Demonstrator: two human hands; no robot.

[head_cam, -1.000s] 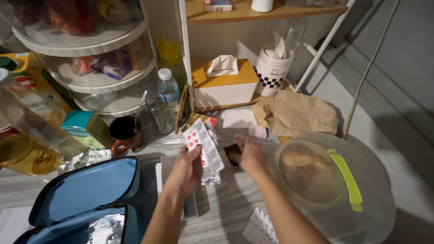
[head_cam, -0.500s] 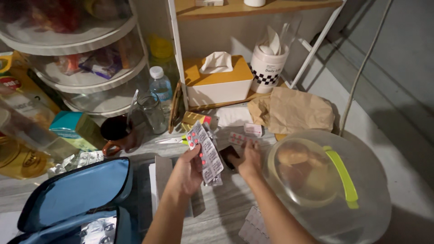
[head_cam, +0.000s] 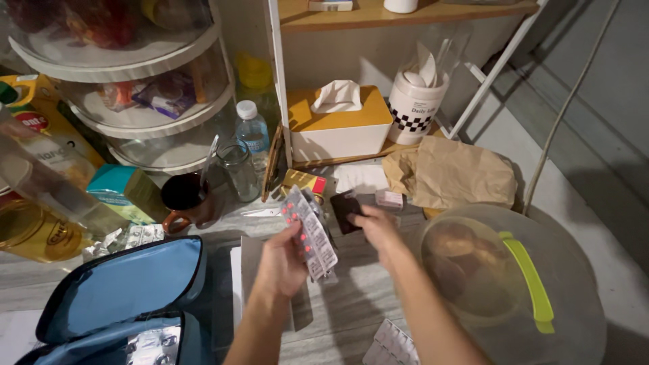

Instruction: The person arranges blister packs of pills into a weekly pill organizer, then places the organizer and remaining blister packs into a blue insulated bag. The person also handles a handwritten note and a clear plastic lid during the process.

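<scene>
Just now: left hand [head_cam: 282, 260] raised over the worktop [head_cam: 351, 297], fingers closed around a fanned stack of blister packs [head_cam: 309, 231], red pills showing. Right hand [head_cam: 377, 228] alongside, fingers pinching a small dark packet [head_cam: 347, 209]. Nearby: blue pouch [head_cam: 128, 287], domed clear cover [head_cam: 514, 284], brown paper bag [head_cam: 456, 172], tissue box [head_cam: 338, 125].

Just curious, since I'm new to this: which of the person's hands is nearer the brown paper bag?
Right. The right hand, holding a dark packet, is left of the brown paper bag; the left hand, holding blister packs, is farther left.
</scene>
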